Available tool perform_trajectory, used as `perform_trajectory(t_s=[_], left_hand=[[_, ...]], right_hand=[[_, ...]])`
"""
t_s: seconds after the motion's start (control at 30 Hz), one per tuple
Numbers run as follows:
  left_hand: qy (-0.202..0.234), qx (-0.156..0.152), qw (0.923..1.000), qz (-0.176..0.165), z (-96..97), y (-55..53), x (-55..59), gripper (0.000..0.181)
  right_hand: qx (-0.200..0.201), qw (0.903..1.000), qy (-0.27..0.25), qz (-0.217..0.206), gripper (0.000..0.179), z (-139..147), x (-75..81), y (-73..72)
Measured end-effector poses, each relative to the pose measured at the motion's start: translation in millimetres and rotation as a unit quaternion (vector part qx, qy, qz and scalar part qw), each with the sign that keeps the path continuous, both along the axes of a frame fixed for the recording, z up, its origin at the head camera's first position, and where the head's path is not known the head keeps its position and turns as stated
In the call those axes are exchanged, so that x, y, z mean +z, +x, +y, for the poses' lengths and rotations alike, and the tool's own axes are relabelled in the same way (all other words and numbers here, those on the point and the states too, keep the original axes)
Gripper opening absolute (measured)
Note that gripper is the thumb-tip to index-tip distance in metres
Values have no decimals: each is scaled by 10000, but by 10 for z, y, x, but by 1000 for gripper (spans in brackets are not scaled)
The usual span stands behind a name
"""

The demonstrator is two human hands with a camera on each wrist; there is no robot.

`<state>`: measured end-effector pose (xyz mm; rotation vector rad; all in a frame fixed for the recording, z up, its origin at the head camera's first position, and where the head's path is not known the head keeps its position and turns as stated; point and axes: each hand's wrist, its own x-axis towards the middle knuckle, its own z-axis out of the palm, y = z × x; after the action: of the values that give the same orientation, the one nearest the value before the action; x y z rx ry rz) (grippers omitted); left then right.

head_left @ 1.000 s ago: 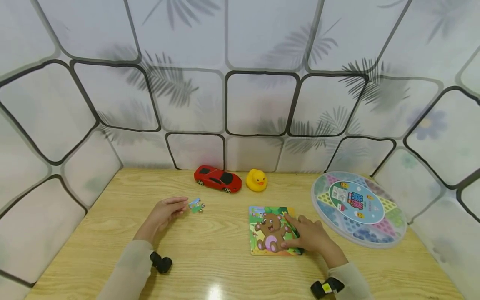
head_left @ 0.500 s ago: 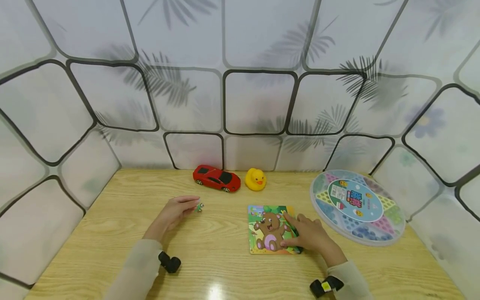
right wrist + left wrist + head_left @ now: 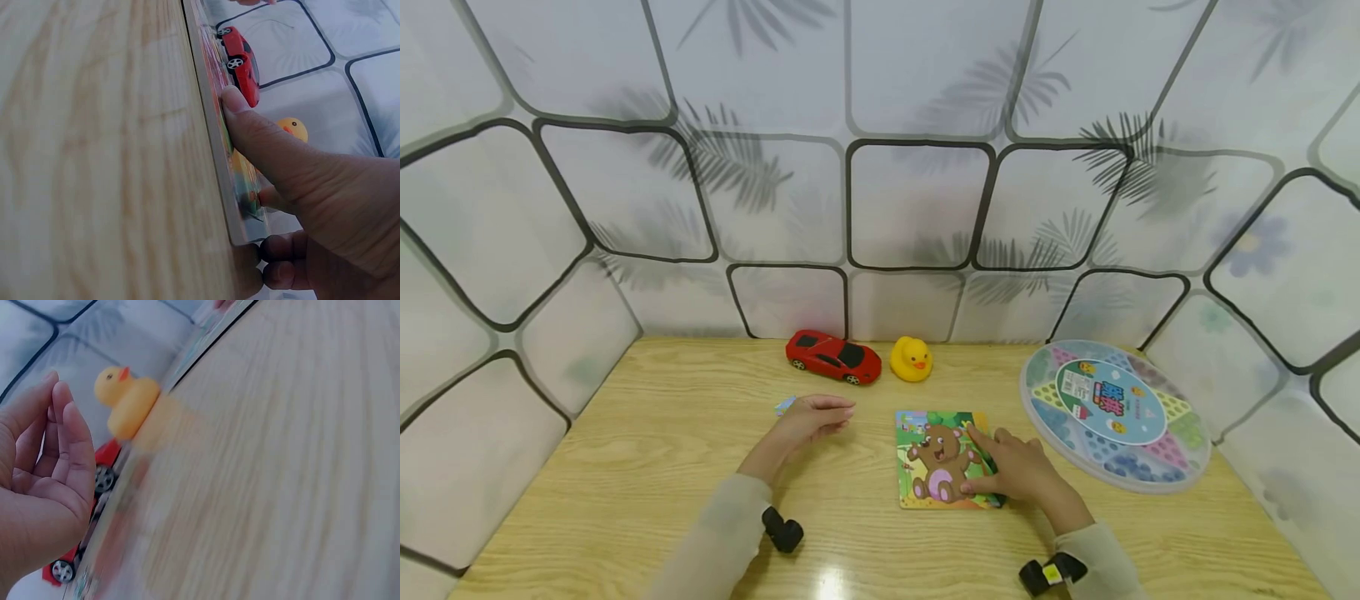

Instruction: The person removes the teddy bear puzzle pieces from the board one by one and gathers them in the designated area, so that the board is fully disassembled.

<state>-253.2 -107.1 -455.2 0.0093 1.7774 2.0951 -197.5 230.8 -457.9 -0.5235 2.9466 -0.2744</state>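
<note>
My right hand [image 3: 1022, 471] grips the right edge of a square bear picture puzzle [image 3: 942, 471] on the table. Its thumb and index finger lie on the picture, and in the right wrist view the other fingertips [image 3: 278, 275] curl at the board's edge. My left hand [image 3: 808, 419] is left of the puzzle, apart from it. The left wrist view shows its fingers [image 3: 78, 440] bent, tips close to the thumb, with nothing visible between them. Behind that hand a small blue puzzle piece [image 3: 785, 406] lies on the table, partly hidden.
A red toy car [image 3: 833, 358] and a yellow rubber duck [image 3: 912, 360] stand at the back of the wooden table [image 3: 625, 467]. To the right lies a round board-game box [image 3: 1116, 417] with a clear rim. Patterned padded walls [image 3: 917, 208] enclose the table.
My left hand has moved right, passing over the small puzzle piece, which now shows on its far left side. My right hand has stayed on the bear puzzle.
</note>
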Motion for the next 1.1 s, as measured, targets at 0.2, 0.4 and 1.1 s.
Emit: perform_trajectory(t_s=[0.2,0.4,1.1], left_hand=[[-333,-213,9992,40,357,16,-44,26],[-243,-511,9982,192,608,16,-113,25],[-397,-526,9976,202,878,19,-214,21]], right_hand=[[7,10000,21,10,99,1,7,0],[-13,10000,52,-22,98,-5,9,-8],[-33,9999,30,-127,100,-7,3,-17]])
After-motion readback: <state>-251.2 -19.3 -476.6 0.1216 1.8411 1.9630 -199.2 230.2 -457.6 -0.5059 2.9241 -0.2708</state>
